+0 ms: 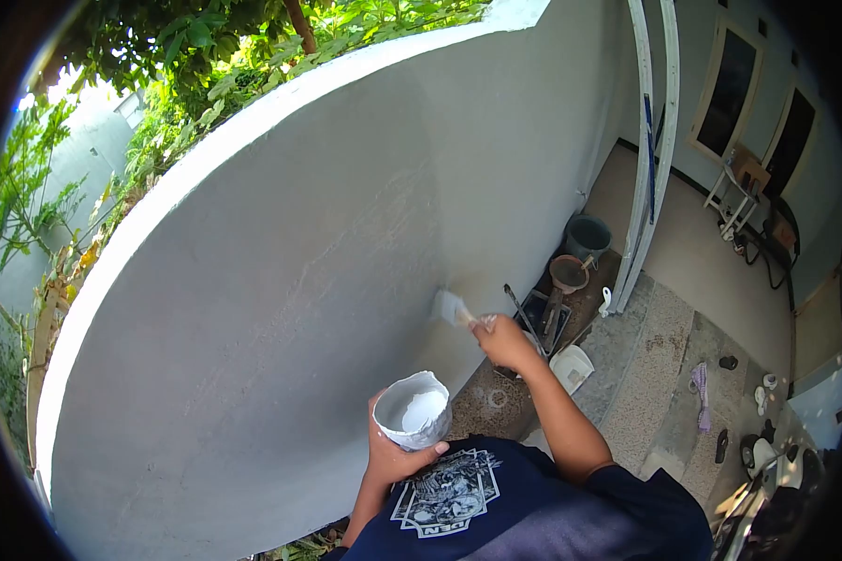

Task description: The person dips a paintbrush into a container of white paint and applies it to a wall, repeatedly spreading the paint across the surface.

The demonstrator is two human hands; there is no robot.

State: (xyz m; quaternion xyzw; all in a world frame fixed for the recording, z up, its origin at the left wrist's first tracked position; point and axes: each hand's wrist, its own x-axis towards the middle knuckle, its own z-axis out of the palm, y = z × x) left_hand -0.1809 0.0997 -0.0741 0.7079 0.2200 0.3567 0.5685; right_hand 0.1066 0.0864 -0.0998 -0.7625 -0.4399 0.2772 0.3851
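Note:
My right hand (pixel 507 342) is closed round the handle of a paintbrush (pixel 451 307), and its pale bristles are right at the wall's surface. The tall grey wall (pixel 299 252) curves across the view, with a darker grey patch around the brush. In front of my chest, my left hand (pixel 395 456) is wrapped round a paint cup (pixel 413 411) with a ragged rim. White paint shows inside the cup, and smears cover its outside.
Along the wall's foot stand a dark bucket (pixel 588 237) and a brownish bucket (pixel 569 273). A white tray (pixel 572 368) lies near my right forearm. White posts (pixel 647 159) rise behind. Farther right are a chair (pixel 734 192) and a parked motorbike (pixel 767 477).

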